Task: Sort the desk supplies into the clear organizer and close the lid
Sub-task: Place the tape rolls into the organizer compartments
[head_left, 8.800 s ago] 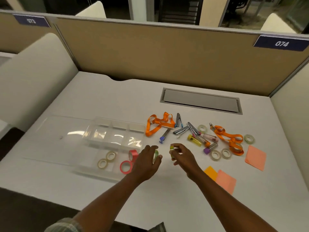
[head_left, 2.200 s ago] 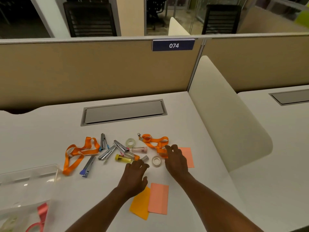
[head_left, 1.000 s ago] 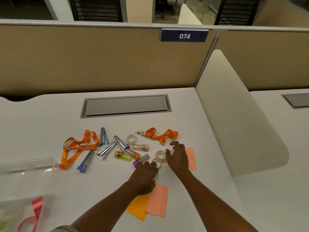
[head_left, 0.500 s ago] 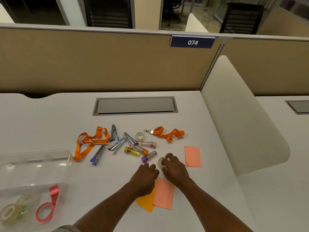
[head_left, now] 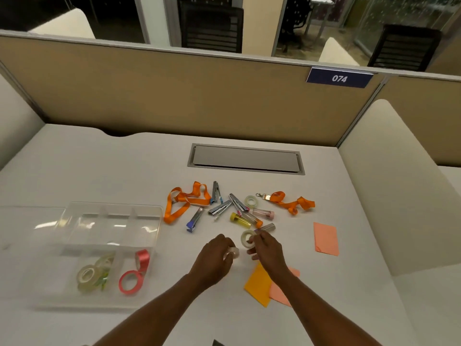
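A white bench (head_left: 99,166) fills the view, backed by a tan partition. At its left sits the clear organizer (head_left: 147,221), lid open and lying flat beyond it, so the compartments stay reachable. The near compartments already hold clear tape rolls (head_left: 88,277) and pink ribbon rolls (head_left: 129,280), like grouped with like. Unsorted supplies lie in a loose pile at the bench's middle: two orange lanyards (head_left: 184,203), metal clips (head_left: 220,208), small tubes (head_left: 240,219) and one more tape ring (head_left: 250,201). Coloured paper notes (head_left: 325,238) lie to the right and near the wrists. Just in front of the pile, the left hand (head_left: 215,258) has its fingers closed around a small tape roll (head_left: 232,253). The right hand (head_left: 268,250) pinches a second roll (head_left: 247,238) upright at its fingertips. Both rolls probably belong with the tape at the organizer's near left.
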Tool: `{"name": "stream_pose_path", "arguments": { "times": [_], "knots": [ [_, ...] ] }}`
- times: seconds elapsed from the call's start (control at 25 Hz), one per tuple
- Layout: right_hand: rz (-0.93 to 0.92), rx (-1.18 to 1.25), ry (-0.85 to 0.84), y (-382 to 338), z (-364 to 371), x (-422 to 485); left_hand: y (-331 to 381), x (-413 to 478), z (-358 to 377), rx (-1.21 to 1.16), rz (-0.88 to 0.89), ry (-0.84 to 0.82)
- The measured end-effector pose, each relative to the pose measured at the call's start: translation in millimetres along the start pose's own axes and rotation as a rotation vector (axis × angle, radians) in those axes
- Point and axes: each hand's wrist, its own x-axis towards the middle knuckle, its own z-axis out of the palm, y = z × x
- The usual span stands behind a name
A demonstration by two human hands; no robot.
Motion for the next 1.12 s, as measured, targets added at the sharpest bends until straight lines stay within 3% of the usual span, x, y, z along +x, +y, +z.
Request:
{"name": "stream_pose_path", "arguments": {
  "times": [0.12, 0.28, 0.56, 0.8, 1.12],
  "knots": [
    [0.023, 0.078, -0.105, -30, 44, -19, -33, -24, -36, -0.09, -0.111, 0.136],
    [-0.01, -0.006, -0.27, -66, 114, -40, -81, -59, -86, -0.133, -0.184, 0.287],
    [-0.276, -0.202, -0.479, -106, 229, -71, -163, -122, -155, -0.025, -0.284, 0.418],
    [-0.588, -0.608, -0.491, -106, 298, -89, -220, -158, -193, 0.237, -0.435, 0.33],
    [-0.543, -0.694, -0.395, -96, 323, -106, -236, -154, -194, 0.362, -0.381, 0.21]
  ]
}}
